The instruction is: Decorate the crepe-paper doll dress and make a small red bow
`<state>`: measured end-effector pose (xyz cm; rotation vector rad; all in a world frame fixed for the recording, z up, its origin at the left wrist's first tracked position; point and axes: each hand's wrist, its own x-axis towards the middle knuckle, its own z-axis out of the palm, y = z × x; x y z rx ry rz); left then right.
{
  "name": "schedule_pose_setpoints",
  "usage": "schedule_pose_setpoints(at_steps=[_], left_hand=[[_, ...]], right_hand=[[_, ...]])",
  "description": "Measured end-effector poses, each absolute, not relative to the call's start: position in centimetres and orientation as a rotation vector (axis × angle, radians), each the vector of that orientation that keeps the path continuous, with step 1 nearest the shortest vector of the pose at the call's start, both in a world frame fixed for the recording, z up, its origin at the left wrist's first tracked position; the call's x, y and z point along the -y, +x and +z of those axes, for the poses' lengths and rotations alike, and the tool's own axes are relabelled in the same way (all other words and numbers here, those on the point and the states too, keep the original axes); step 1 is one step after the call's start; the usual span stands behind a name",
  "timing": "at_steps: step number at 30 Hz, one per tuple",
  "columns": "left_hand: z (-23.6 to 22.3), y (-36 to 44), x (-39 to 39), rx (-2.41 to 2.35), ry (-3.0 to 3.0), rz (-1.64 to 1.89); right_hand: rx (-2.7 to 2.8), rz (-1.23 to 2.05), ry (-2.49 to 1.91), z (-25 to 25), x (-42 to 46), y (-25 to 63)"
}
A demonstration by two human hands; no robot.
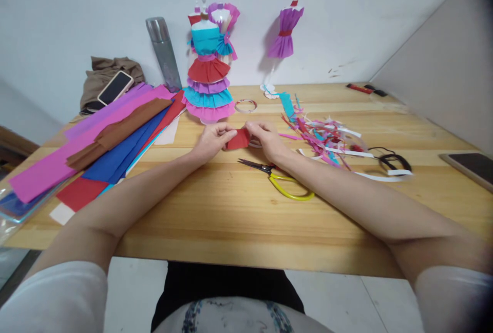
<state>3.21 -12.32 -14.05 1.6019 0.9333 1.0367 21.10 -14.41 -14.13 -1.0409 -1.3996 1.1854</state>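
Note:
A small piece of red crepe paper (238, 139) is stretched between my two hands, just above the table. My left hand (213, 139) pinches its left end between thumb and fingers. At the right end, my right hand (265, 139) grips it the same way. Below them lie scissors with yellow handles (287, 184), their dark blades pointing left and partly spread; my right forearm covers some of the handle. Part of a roll of tape (254, 143) shows beside my right fingers. Behind my hands stands a mini dress form in a tiered paper dress (208, 69).
Layered crepe paper sheets (127, 128) cover the left side, near a phone (115, 87) and a flask (164, 53). Another dress form in purple (287, 33) leans by the wall. Paper scraps (319, 138), a black cord (396, 162) and a second phone (472, 166) lie right.

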Motion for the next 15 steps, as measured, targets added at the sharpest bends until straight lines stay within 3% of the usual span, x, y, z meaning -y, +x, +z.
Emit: schedule_pose_setpoints(at_steps=[15], left_hand=[[-14.53,3.25,11.95,-0.869,1.476,1.039]], right_hand=[[1.398,1.142,-1.039,-14.4,14.22,20.97]])
